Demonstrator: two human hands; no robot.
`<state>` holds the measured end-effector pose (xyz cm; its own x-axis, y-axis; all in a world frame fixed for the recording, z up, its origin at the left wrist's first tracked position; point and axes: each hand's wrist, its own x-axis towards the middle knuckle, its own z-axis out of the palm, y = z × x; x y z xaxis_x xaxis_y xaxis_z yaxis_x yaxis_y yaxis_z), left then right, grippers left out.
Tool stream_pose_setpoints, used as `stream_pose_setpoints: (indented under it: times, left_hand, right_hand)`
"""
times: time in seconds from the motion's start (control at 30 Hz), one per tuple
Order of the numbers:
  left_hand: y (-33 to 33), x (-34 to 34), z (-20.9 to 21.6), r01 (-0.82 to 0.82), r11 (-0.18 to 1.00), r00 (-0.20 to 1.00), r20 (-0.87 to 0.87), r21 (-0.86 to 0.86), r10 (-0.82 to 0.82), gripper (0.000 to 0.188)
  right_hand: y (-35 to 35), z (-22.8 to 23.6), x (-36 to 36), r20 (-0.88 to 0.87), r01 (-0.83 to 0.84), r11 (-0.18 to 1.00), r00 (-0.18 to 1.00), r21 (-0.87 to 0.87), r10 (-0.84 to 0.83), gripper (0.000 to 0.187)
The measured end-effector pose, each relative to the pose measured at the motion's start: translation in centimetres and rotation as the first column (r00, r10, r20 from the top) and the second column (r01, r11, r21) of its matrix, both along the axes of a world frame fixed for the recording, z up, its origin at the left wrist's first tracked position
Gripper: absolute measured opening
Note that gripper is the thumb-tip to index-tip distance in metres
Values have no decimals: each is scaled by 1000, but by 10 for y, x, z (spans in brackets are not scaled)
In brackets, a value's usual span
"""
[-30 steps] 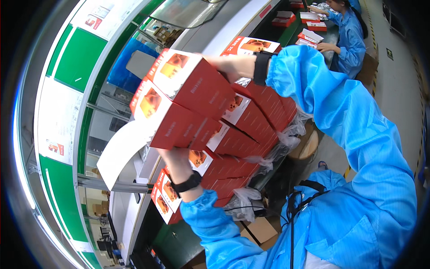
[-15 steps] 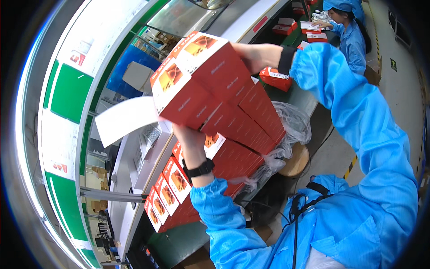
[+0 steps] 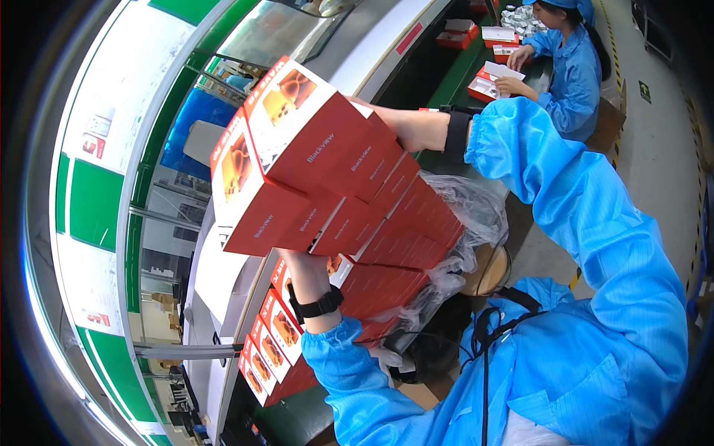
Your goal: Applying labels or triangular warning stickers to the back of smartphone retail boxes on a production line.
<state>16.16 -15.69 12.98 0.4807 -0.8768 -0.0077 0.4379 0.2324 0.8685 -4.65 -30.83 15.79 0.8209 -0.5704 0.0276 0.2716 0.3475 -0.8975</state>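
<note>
Block of red-and-white rectangular cardboard boxes (image 3: 327, 152) is between left hand (image 3: 303, 266) and right hand (image 3: 409, 128), fingers grasping its sides, tips hidden. Lower row of matching boxes (image 3: 273, 351) nearby. Squeeze evenly; boxes could slip.

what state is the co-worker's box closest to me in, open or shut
Open: the red box shows its interior beside a white flap.

A round wooden stool (image 3: 489, 269) stands near crumpled clear plastic (image 3: 482, 212).

bright scene; glaring strip lamp (image 3: 41, 316) at left; edges bowed, corners black.
</note>
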Motion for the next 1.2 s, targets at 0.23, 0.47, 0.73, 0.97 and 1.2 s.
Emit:
stream_pose_setpoints:
  times: [0.23, 0.47, 0.73, 0.97, 1.2]
  left_hand:
    - [-59, -90, 29, 137, 979, 984, 133, -152, -117, 36]
    - [-150, -200, -71, 179, 965, 984, 12, -191, -180, 34]
    - [-165, -282, -298, 414, 824, 727, -403, -387, -555, 43]
    - [-142, -316, -416, 63, 958, 894, -442, 281, 71, 46]
    - [-175, -292, -441, -146, 898, 934, -241, 414, 262, 48]
  right_hand:
    - [-62, 19, -101, 46, 137, 986, 990, -92, -133, 57]
    - [-129, -39, -257, -35, 248, 965, 967, -81, -251, 55]
    - [-150, -145, -320, -240, 264, 923, 950, 280, -199, 51]
    - [-173, -310, -300, -159, 100, 840, 987, 534, -16, 62]
    - [-210, -395, -282, -159, 117, 896, 986, 429, -52, 62]
